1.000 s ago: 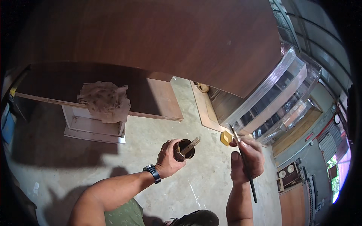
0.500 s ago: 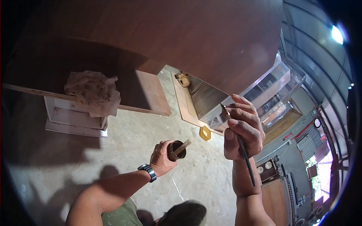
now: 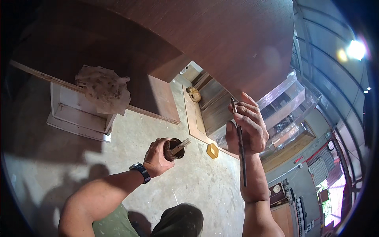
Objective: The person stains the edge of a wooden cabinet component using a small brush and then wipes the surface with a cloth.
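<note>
My left hand (image 3: pixel 158 156) is wrapped round a small brown can (image 3: pixel 170 151), with a light wooden stick or worn brush (image 3: pixel 181 146) poking out of its mouth. Between the thumb and fingers of my right hand (image 3: pixel 249 128) is a thin, dark-handled paintbrush (image 3: pixel 241 156), its tip pointing up. That tip is close to the lower edge of a large reddish-brown wooden panel (image 3: pixel 221 43); whether they touch I cannot tell. A crumpled, stained cloth (image 3: pixel 103 89) lies on a brown board (image 3: pixel 162 98) to the left.
Below the board stands a white drawer-like box (image 3: pixel 77 112). A yellow container (image 3: pixel 212 150) rests on the concrete floor (image 3: pixel 205 181). A dog-like tan shape (image 3: pixel 193 94) lies beyond, near plastic-wrapped cabinets (image 3: pixel 282 104). Tools line the wall at the right.
My right hand has shifted slightly left and up, and the brush now stands more upright. My left hand has moved a little left and up with the can.
</note>
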Available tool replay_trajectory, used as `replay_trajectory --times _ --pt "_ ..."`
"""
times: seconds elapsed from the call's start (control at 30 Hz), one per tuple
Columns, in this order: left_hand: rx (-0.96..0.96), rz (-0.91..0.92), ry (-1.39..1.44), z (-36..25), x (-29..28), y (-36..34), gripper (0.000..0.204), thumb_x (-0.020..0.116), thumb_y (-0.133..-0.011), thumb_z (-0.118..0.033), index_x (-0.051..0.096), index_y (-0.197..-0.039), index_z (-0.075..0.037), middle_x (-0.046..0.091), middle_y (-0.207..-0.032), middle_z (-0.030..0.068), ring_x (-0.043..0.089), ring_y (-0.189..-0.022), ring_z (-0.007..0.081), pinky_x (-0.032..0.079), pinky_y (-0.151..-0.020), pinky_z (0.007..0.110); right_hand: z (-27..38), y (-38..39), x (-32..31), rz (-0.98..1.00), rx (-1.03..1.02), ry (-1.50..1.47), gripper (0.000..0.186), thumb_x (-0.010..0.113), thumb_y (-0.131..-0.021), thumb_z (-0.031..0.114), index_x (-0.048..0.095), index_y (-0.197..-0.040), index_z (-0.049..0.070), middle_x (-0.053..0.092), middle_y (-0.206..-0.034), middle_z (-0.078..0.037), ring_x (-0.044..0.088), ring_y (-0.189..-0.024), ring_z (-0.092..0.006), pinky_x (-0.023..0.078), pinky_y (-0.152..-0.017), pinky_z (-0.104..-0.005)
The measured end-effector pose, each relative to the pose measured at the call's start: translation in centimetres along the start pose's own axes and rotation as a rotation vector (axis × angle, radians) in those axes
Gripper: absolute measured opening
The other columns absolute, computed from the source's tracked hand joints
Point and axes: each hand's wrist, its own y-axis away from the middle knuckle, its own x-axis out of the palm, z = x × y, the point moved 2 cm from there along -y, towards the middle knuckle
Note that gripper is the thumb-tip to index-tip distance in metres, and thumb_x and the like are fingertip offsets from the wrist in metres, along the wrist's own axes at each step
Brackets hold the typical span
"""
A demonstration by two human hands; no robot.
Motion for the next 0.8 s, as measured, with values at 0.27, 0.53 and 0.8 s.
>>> replay_trajectory --times 0.27,0.53,0.8 --pt "0.024 0.003 -0.064 0.9 0.5 0.2 0.073 0.084 -0.071 -0.014 0.053 -0.137 -0.008 0.060 -0.130 0.0160 0.057 -0.124 0.0360 0.046 -0.110 0.047 -0.2 0.3 0.4 0.022 -0.056 0.026 0.016 0.071 -0.097 0.008 0.069 -0.113 0.005 0.079 -0.103 -0.016 0.076 -0.102 -0.0325 0.051 -0.104 -0.0647" --pt "0.039 0.009 -0.068 0.6 0.2 0.1 0.075 0.086 -0.070 -0.014 0.053 -0.137 -0.008 0.061 -0.129 0.0161 0.058 -0.123 0.0359 0.046 -0.110 0.047 -0.4 -1.0 0.5 -0.011 -0.001 0.102 0.022 0.078 -0.086 0.000 0.073 -0.101 0.015 0.080 -0.089 -0.005 0.075 -0.107 -0.0272 0.048 -0.111 -0.0574" --pt "0.039 -0.034 -0.088 0.1 -0.8 0.3 0.069 0.082 -0.074 -0.014 0.053 -0.137 -0.009 0.060 -0.131 0.0168 0.056 -0.126 0.0369 0.045 -0.111 0.047 -0.9 -1.7 0.1 -0.027 -0.011 0.115 0.023 0.079 -0.085 -0.001 0.073 -0.098 0.016 0.080 -0.088 -0.004 0.075 -0.112 -0.0277 0.046 -0.114 -0.0565"
